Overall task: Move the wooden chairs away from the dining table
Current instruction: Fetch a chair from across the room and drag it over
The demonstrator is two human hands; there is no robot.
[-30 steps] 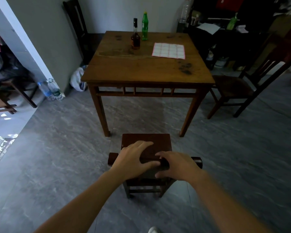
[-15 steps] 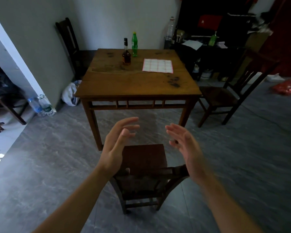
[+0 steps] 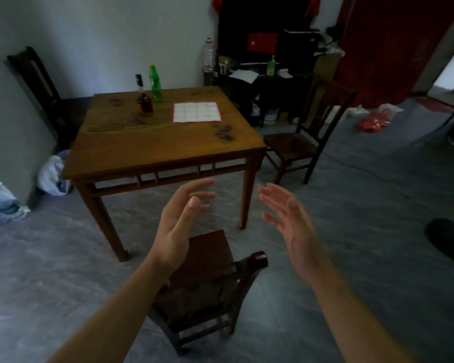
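1. The left hand (image 3: 177,226) hangs in the air above the near chair (image 3: 207,281), fingers spread and slightly curled, palm turned inward, holding nothing.
2. The right hand (image 3: 290,221) hangs beside it, also spread wide and empty, palm facing the left hand, with a clear gap between the 2.
3. The near chair stands on the grey floor (image 3: 364,244) in front of the table, apart from it, its seat toward the table and its backrest toward the person. Neither hand touches it.
4. A 2nd chair (image 3: 304,142) stands at the table's right side, just beside the corner, its back toward the dark shelf (image 3: 275,82).
5. A 3rd chair (image 3: 34,82) stands against the left wall behind the table; its seat is too dark to make out well.
6. On the tabletop (image 3: 155,142) stand a brown bottle (image 3: 144,99) and a green bottle (image 3: 155,83), close together near the far edge. A checked sheet (image 3: 196,112) lies flat to their right.
7. A white bag (image 3: 53,174) sits on the floor by the table's left leg, and a red bag (image 3: 374,121) lies on the floor at far right.
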